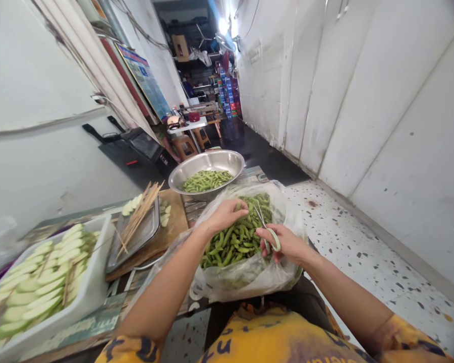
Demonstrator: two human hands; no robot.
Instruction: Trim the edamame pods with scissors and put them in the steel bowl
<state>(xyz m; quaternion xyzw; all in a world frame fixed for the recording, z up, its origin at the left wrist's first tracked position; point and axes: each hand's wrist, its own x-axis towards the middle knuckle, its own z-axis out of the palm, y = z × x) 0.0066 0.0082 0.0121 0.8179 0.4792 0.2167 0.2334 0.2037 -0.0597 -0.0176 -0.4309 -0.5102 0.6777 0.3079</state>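
A clear plastic bag (249, 277) full of green edamame pods (234, 242) rests on my lap. My left hand (223, 214) reaches into the bag, fingers pinched on a pod (243, 207) at the top of the pile. My right hand (283, 244) is closed on the pale green handles of a pair of scissors (267, 229), whose blades point up toward the left hand's fingertips. Beyond the bag stands a steel bowl (208, 169) holding more edamame pods (206, 180).
At left, a white tub (94, 282) holds skewered pale green slices. A metal tray (144, 234) with bamboo skewers (139, 214) lies on a wooden board (174, 222). White walls flank a speckled floor (363, 252); stools and a table stand far back.
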